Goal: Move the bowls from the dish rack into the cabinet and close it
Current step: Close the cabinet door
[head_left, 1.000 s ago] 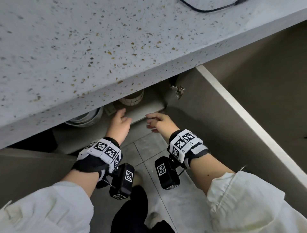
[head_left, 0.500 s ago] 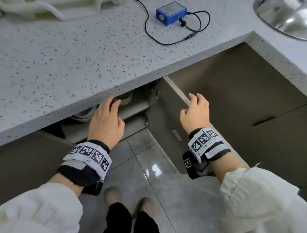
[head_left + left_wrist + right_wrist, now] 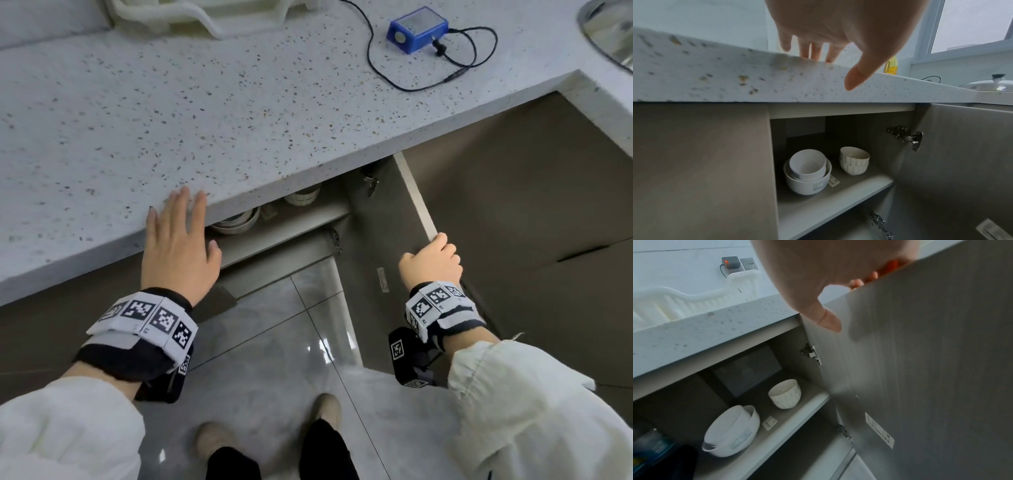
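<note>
Two stacks of bowls stand on the cabinet shelf [image 3: 838,199]: plain white bowls [image 3: 807,172] on the left, ribbed cream bowls [image 3: 854,160] on the right. The right wrist view shows the same white stack [image 3: 733,430] and the ribbed stack [image 3: 785,394]. The grey cabinet door [image 3: 383,246] stands wide open. My right hand [image 3: 433,262] grips the door's top edge, fingers curled over it. With straight fingers, my left hand [image 3: 178,236] rests flat on the speckled counter's [image 3: 205,113] front edge. The white dish rack [image 3: 205,13] sits at the counter's back.
A blue box [image 3: 416,29] with a black cable [image 3: 455,65] lies on the counter. A steel sink [image 3: 613,34] is at the far right. A pot lid [image 3: 990,82] and a yellow bottle [image 3: 891,65] stand further along. Below are grey floor tiles [image 3: 274,359] and my shoes.
Both hands left the cabinet shelf. The left hand rose onto the counter edge. The right hand swung right and took hold of the door's top edge. My view rose above the counter.
</note>
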`<action>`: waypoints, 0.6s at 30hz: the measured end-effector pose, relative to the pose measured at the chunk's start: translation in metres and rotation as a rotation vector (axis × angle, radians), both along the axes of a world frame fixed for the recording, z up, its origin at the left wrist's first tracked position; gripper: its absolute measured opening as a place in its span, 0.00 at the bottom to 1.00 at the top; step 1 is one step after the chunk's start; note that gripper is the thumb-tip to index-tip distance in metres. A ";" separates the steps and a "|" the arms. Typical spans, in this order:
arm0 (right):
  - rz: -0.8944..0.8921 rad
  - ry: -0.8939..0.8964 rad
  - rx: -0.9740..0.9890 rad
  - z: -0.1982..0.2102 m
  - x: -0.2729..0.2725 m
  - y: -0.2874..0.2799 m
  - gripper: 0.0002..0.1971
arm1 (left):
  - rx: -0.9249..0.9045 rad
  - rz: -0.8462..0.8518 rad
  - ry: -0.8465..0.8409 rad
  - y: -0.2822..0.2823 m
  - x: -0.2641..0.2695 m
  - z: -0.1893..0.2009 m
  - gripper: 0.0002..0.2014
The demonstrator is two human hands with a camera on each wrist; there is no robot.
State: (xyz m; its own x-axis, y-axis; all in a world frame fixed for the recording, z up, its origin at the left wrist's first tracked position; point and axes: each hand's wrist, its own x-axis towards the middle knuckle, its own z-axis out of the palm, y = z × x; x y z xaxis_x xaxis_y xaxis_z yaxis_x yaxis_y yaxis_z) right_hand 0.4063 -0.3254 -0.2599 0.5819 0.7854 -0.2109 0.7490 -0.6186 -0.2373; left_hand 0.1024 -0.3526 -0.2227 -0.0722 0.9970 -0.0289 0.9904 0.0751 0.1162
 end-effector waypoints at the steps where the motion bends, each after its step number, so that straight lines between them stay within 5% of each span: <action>1: -0.017 0.031 -0.012 0.002 -0.010 -0.002 0.27 | -0.008 -0.033 0.001 -0.002 -0.009 0.001 0.33; 10: -0.183 0.537 -0.062 0.018 -0.116 0.003 0.25 | -0.037 -0.094 -0.042 -0.010 -0.092 0.003 0.29; 15: -0.367 1.153 -0.047 0.003 -0.194 -0.007 0.21 | -0.089 -0.109 -0.072 -0.009 -0.129 -0.001 0.30; 18: -0.259 1.204 -0.066 -0.011 -0.241 -0.010 0.26 | -0.084 -0.146 -0.083 -0.007 -0.133 -0.004 0.30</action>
State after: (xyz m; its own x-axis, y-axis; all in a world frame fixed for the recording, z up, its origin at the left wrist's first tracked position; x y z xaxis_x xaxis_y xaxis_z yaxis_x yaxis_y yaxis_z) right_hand 0.1657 -0.3356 -0.2712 0.1263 0.6430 -0.7554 -0.0717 -0.7536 -0.6534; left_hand -0.0309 -0.3600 -0.2269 0.0787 0.9905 -0.1127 0.9789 -0.0554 0.1969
